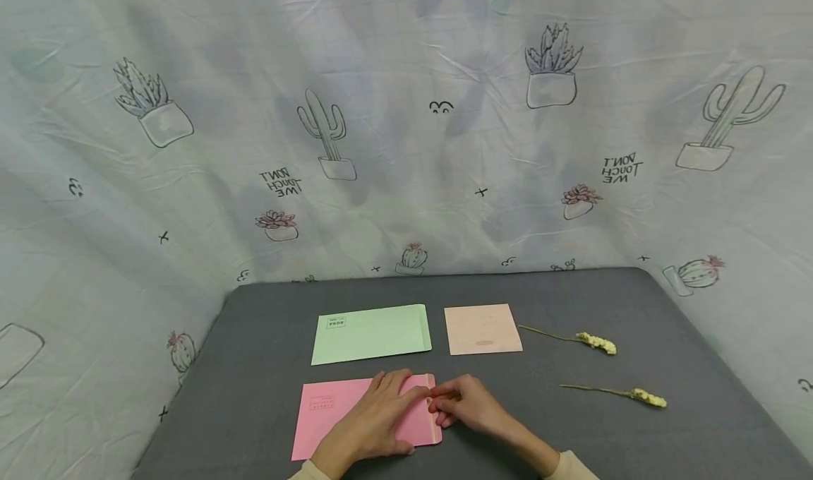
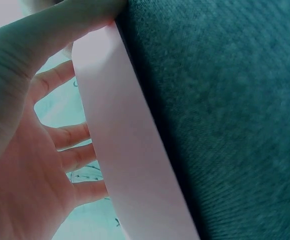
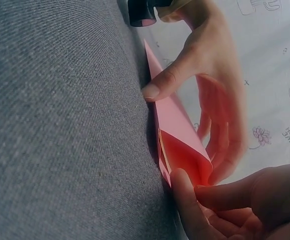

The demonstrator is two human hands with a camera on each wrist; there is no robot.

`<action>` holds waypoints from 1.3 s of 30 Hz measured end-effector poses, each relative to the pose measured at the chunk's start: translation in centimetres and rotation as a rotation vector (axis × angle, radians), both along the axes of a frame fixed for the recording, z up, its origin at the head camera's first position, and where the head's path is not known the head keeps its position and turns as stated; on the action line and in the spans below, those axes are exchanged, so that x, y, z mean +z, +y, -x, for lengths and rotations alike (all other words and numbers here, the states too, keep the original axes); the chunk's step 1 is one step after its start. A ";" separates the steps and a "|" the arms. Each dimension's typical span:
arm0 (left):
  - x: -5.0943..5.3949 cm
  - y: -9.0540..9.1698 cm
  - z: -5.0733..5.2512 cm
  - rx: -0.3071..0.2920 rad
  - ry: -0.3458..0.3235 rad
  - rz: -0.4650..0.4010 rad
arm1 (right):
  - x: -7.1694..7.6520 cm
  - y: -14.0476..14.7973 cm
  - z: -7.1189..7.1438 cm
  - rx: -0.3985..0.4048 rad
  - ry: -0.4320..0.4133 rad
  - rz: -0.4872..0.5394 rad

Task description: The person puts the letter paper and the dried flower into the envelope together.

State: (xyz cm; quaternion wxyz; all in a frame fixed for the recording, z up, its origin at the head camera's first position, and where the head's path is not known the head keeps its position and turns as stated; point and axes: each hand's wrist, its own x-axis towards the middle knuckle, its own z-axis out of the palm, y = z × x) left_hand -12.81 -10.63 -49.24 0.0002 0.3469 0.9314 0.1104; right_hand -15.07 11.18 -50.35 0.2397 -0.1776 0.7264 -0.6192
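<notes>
A pink envelope (image 1: pixel 346 413) lies at the near side of the table. Across it spans my left hand (image 1: pixel 375 423), thumb at the near edge and fingers toward the far edge. In the right wrist view the left hand (image 3: pixel 215 85) grips the envelope (image 3: pixel 177 117), whose mouth gapes. At that mouth, my right hand (image 1: pixel 473 406) pinches the flap end between thumb and fingers; the right wrist view shows this hand (image 3: pixel 235 205) close up. The left wrist view has the left hand (image 2: pixel 30 145) behind the pale-looking envelope face (image 2: pixel 120 120), fingertips partly hidden.
Behind the pink envelope lies a green envelope (image 1: pixel 375 335), with a peach paper square or envelope (image 1: pixel 483 330) to its right. Two yellow-flowered stems (image 1: pixel 595 342) (image 1: pixel 646 397) rest farther right on the grey table (image 1: pixel 267 325). A patterned cloth (image 1: pixel 406 148) hangs behind.
</notes>
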 end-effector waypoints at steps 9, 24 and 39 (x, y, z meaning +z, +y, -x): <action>0.1 0.0 0.2 0.005 -0.016 -0.005 | 0.0 -0.5 0.4 0.035 -0.010 0.005; 0.0 0.0 0.2 0.000 -0.017 -0.015 | 0.6 0.3 0.9 0.049 0.000 0.009; 0.0 0.0 0.2 -0.011 0.011 -0.027 | 2.9 10.4 1.8 -0.209 0.372 -0.378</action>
